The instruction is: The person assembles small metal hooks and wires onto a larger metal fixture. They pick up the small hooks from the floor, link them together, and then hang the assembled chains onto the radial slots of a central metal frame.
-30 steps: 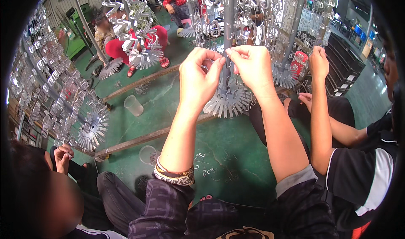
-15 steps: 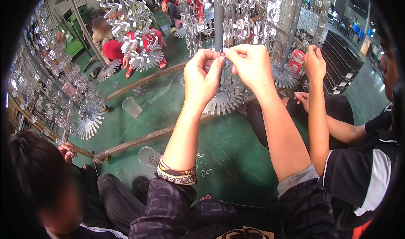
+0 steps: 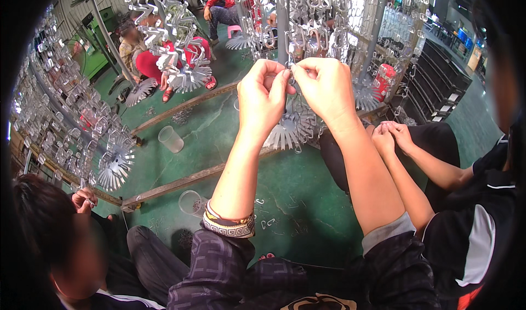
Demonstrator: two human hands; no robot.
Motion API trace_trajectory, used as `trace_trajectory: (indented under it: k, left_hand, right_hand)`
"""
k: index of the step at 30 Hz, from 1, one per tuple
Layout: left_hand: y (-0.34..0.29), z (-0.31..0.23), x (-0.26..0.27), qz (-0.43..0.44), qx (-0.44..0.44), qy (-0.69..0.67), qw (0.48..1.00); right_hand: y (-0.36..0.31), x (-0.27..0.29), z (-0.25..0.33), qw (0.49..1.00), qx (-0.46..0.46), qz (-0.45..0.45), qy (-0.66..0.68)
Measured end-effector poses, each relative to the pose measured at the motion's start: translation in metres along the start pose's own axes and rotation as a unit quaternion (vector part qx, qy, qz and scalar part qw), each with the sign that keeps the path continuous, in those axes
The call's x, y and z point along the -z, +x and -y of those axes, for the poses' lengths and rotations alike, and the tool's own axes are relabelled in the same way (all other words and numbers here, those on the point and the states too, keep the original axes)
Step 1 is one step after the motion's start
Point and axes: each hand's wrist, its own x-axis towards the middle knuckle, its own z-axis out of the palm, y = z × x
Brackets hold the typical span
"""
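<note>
Both my hands are raised in the middle, fingertips close together in front of a grey post (image 3: 282, 19). My left hand (image 3: 262, 99) is closed in a pinch, thumb against the curled fingers. Facing it, my right hand (image 3: 326, 91) pinches with thumb and forefinger. A bit of shiny metal shows between the fingertips, too small to name. Strings of bent metal pieces (image 3: 323, 28) hang around the post just beyond my hands. Below them, a fan of flat metal strips (image 3: 289, 133) spreads at the post's foot.
Another loaded rack (image 3: 71, 113) stands at left. A clear cup (image 3: 171, 139) and a cup holding small pieces (image 3: 189, 201) are on the green floor, either side of a long beam (image 3: 178, 188). Co-workers sit close; one's hands (image 3: 392, 137) are at right. Black crates (image 3: 438, 82) stand behind.
The right-hand co-worker's raised hand has come down to join the other near the lap, uncovering a red container. My hands stay pinched in nearly the same place.
</note>
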Motion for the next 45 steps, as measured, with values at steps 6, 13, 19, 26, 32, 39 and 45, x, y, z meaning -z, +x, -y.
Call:
trace_trajectory:
  k: [6, 13, 19, 26, 32, 39, 45]
  left_hand:
    - [0.002, -0.003, 0.0, 0.007, 0.007, -0.043, 0.999]
    - [0.006, -0.011, 0.002, 0.021, 0.028, -0.121, 0.992]
    - [0.01, -0.019, 0.003, 0.052, 0.034, -0.141, 0.988]
    - [0.009, -0.021, 0.005, 0.054, 0.043, -0.143, 0.987]
    - [0.009, -0.023, 0.002, 0.031, 0.004, -0.133, 0.991]
    - [0.005, -0.026, 0.001, 0.018, -0.051, -0.089, 0.995]
    - [0.002, -0.026, 0.001, -0.012, -0.129, 0.113, 0.985]
  right_hand:
    - [-0.001, 0.008, 0.002, 0.999, -0.035, 0.007, -0.002]
    - [-0.002, 0.018, -0.009, 0.993, -0.068, 0.062, 0.078]
    - [-0.004, 0.024, -0.009, 0.995, -0.032, 0.059, 0.078]
    - [-0.007, 0.023, -0.009, 0.994, -0.018, 0.072, 0.084]
    - [-0.01, 0.021, -0.007, 0.994, -0.012, 0.068, 0.08]
    - [-0.013, 0.015, -0.008, 0.993, -0.018, 0.054, 0.099]
    - [-0.016, 0.018, -0.001, 0.997, -0.009, 0.035, 0.071]
